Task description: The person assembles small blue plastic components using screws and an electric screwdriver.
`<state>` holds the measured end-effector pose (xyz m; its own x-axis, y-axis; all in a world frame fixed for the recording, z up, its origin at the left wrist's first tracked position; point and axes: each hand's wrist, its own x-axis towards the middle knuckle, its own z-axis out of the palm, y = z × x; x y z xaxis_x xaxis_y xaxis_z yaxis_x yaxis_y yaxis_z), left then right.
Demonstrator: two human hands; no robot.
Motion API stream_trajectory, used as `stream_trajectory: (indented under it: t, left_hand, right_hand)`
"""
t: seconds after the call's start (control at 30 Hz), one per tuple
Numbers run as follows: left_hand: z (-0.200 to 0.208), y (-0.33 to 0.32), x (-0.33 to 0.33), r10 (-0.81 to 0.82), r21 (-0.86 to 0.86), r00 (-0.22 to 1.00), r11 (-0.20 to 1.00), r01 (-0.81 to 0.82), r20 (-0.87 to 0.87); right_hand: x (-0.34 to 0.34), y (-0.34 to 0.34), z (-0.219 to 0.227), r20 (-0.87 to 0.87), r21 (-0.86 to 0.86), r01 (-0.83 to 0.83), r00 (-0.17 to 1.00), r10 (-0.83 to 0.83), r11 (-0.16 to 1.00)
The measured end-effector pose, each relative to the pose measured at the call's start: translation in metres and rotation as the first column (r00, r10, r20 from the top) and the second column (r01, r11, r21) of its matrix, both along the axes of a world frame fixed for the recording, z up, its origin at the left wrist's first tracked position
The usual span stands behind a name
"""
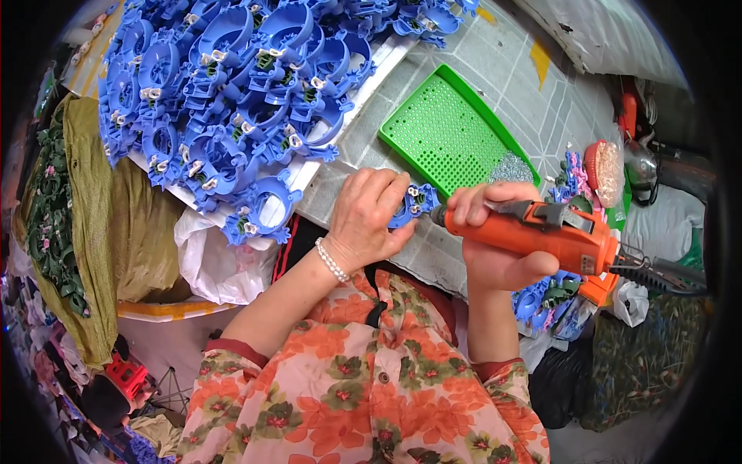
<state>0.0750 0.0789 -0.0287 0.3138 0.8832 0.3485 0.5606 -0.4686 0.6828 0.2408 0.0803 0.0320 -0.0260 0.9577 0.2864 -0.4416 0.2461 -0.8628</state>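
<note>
My right hand [498, 232] is wrapped round an orange electric screwdriver [533, 236], held level with its tip pointing left. That tip meets a small blue plastic part [418, 201], which my left hand [367, 213] grips against the grey tabletop. My left fingers hide much of this part. Just beyond my hands lies a green perforated tray [448, 127], with a heap of small silvery screws [511, 168] in its near right corner. To the left, many blue plastic ring-shaped pieces [232, 100] with white and dark green bits are piled on a white board.
A white plastic bag [224, 263] and an olive cloth sack [143, 232] stand at the left. Right of the table are a red-rimmed container [604, 172], more blue parts [541, 305] and a black bag [568, 387]. The screwdriver's dark cord [657, 272] runs off rightward.
</note>
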Motion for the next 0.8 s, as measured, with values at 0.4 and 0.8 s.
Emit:
stream_trajectory:
  t: [0.4,0.8]
  left_hand:
    - [-0.002,-0.001,0.000,0.006,0.042,1.000,0.999,-0.007,0.029]
    - [-0.004,-0.001,0.001,0.011,0.032,1.000,0.999,-0.011,0.017]
  right_hand:
    - [-0.007,-0.006,-0.015,0.009,-0.054,0.042,0.999,-0.042,0.998]
    - [-0.013,-0.004,-0.022,0.114,-0.027,0.047,0.993,-0.044,0.999]
